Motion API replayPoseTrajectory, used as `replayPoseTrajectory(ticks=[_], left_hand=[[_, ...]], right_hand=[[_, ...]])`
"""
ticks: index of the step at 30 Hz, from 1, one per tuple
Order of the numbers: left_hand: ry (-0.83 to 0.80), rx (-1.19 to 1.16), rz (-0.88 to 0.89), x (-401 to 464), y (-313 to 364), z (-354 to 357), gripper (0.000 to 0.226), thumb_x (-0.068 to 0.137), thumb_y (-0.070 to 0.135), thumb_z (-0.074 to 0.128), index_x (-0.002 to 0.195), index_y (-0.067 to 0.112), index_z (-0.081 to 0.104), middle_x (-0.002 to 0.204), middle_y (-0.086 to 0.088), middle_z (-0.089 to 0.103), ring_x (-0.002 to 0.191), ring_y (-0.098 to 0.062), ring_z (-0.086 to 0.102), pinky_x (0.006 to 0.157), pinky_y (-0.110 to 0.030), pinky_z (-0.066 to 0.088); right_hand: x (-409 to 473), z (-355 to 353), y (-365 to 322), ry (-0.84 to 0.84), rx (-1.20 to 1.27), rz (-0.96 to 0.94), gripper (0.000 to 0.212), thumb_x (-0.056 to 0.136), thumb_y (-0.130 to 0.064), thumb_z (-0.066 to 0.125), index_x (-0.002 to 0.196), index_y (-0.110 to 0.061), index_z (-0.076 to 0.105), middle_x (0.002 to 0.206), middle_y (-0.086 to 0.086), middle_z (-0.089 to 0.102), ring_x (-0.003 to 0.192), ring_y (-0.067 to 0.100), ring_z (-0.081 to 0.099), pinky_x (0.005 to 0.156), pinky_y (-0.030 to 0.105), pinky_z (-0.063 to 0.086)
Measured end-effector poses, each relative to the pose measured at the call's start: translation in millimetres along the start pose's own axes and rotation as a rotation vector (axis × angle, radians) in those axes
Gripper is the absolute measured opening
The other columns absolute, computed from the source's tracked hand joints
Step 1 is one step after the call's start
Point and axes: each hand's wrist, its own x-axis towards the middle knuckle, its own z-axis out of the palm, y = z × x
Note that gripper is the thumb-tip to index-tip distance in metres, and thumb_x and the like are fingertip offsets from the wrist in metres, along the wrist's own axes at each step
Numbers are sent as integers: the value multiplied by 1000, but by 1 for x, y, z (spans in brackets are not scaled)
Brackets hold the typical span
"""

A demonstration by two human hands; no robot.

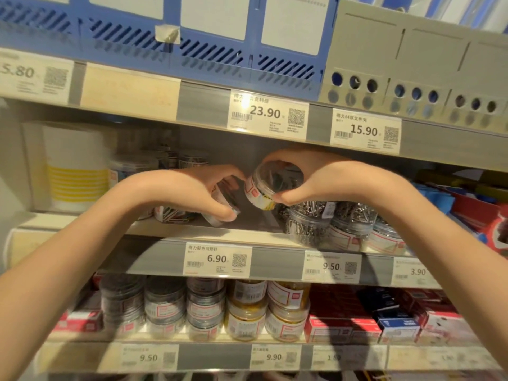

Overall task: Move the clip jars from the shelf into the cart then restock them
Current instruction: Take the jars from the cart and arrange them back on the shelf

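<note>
Price tags run along every shelf edge in my head view: 23.90 (265, 112) and 15.90 (363, 130) on the upper rail, 6.90 (216, 259), 9.50 (331, 266) and 3.90 (417, 271) on the middle rail, then 9.50, 9.90 and a blurred one along the bottom; each carries a barcode, a QR square and Chinese print too small for me to read. My right hand (316, 182) grips a clear clip jar (268, 188), thumb and fingers curled round its lid, the jar tipped on its side and lifted above the middle shelf (247, 232), its white label with a red mark facing left. My left hand (198, 188) pinches a second clear jar (224, 207), also tilted, just over the same shelf board. Jars of silver clips (324, 224) stand stacked to the right, touching the lifted jar's underside, as far as I can tell. A jar of coloured clips (173, 214) sits behind my left wrist. Blue slotted trays (192, 48) and a grey holder (412, 64) fill the top shelf; more labelled jars (247, 309) and red boxes (343, 323) crowd the lowest.
</note>
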Motion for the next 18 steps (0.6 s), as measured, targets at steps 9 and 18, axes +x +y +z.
replayPoseTrajectory(ticks=[9, 18], left_hand=[[121, -187, 110, -1, 9, 0, 62, 78, 37, 73, 128, 45, 38, 119, 24, 51, 105, 7, 53, 77, -7, 45], [108, -80, 130, 5, 5, 3, 66, 76, 35, 76, 131, 42, 41, 124, 23, 43, 113, 3, 44, 94, -15, 33]], right_hand=[[-5, -2, -4, -1, -46, -8, 59, 83, -34, 67, 136, -26, 43, 129, -9, 53, 115, 7, 49, 97, 19, 37], [2, 0, -6, -110, -181, 29, 58, 81, -48, 64, 134, -30, 48, 124, -8, 54, 114, 14, 45, 86, 25, 38]])
